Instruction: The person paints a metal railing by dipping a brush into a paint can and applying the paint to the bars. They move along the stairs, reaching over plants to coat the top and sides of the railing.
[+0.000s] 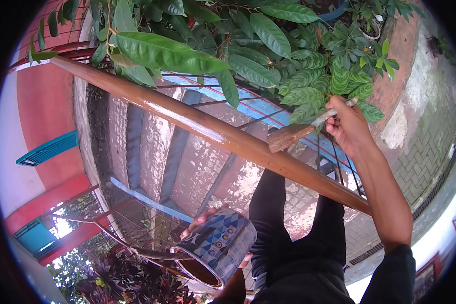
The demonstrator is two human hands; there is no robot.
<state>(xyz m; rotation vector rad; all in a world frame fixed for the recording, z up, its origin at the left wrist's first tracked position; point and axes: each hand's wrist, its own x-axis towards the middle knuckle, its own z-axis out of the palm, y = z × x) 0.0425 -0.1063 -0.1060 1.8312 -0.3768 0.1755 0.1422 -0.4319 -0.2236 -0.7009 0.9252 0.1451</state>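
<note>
My right hand [345, 126] is closed round the handle of a paintbrush [291, 136]. The brush's brown-stained bristles meet the top of a glossy brown handrail [197, 123], which runs diagonally across the view. Lower down, my left hand [202, 223] grips a paint can [220, 245] with a blue patterned label. Fingers show on either side of the can, while the palm is hidden behind it. The can is tilted, its open mouth facing the lower left, with brown paint staining the rim and inside.
Leafy plants [248, 45] hang over the rail's far side. Below it, worn concrete steps [152, 147] with peeling paint descend beside a thin metal railing [121, 243]. A paved path [425, 172] lies at right, and a red and white wall [45, 121] stands at left.
</note>
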